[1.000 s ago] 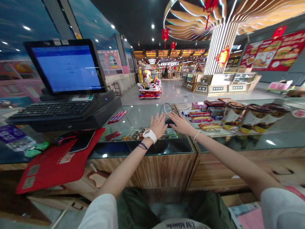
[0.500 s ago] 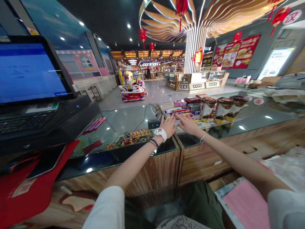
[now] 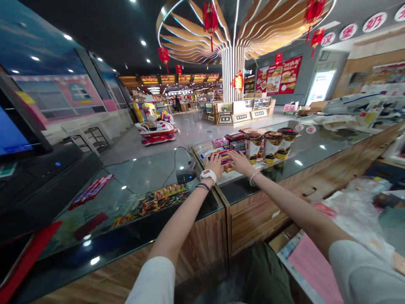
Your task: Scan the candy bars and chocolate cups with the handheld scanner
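Observation:
My left hand, with a white watch on its wrist, reaches over the glass counter with fingers spread. It is at the near left end of some long red and blue snack packets. Close on its right, my right hand stretches its fingers over the same packets; whether either hand presses on them I cannot tell. Behind lie a pink box and stacked small boxes. Three lidded drink cups stand upright to the right of my right hand. A black scanner sits left of my left hand.
The glass counter runs across, with a wooden front. Several colourful packets show at its near left, red-blue bars further left. A monitor stands at far left. Plastic bags lie at right, a pink sheet below.
The view has turned to the right, so the monitor slides toward the left edge. My hands have moved from the counter's seam onto the snack packets.

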`<action>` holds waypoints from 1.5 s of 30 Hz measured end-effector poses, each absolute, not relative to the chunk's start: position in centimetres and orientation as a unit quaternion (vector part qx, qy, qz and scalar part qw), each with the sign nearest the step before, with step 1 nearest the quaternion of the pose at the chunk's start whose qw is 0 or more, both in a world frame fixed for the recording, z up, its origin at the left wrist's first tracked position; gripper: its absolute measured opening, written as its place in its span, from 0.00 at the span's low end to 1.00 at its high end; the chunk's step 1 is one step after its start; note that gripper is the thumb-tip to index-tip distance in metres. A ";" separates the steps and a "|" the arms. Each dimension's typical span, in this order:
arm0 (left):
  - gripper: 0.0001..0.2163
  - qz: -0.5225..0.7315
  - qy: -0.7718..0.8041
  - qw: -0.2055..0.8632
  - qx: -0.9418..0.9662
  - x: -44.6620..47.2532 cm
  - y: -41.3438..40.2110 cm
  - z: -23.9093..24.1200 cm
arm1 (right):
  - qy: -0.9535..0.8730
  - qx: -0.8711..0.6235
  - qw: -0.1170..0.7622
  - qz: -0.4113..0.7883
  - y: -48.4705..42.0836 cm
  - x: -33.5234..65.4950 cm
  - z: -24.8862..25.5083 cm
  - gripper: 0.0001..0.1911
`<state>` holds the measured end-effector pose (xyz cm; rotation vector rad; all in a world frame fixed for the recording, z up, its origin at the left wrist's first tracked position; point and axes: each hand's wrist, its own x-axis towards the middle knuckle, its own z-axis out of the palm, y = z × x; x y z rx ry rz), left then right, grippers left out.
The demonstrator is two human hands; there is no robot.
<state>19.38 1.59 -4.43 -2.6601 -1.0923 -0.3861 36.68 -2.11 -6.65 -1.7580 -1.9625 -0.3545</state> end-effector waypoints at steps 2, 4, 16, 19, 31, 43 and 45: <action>0.25 -0.133 -0.371 0.122 -0.911 19.5 2.4 -4.8 | -0.706 -0.649 0.254 -0.126 -1.4 36.8 -6.5 0.26; 0.24 -0.142 -0.367 0.125 -0.911 19.3 2.9 -5.2 | -0.694 -0.654 0.274 -0.127 -0.7 36.9 -6.4 0.25; 0.22 -0.140 -0.380 0.094 -0.909 17.8 3.4 -5.1 | -0.605 -0.705 0.368 -0.036 0.5 38.9 -8.0 0.22; 0.20 -0.128 -0.379 0.091 -0.912 17.8 3.3 -5.1 | -0.617 -0.710 0.338 -0.028 0.5 38.8 -8.1 0.23; 0.15 -0.136 -0.394 0.088 -0.905 18.1 3.5 -5.1 | -0.618 -0.726 0.301 -0.020 0.5 38.7 -8.2 0.23; 0.15 -0.154 -0.404 0.106 -0.896 18.6 3.3 -4.9 | -0.649 -0.678 0.342 -0.045 0.8 38.8 -8.4 0.26; 0.16 -0.165 -0.400 0.110 -0.895 18.7 3.2 -4.7 | -0.657 -0.662 0.355 -0.054 0.8 38.6 -8.4 0.25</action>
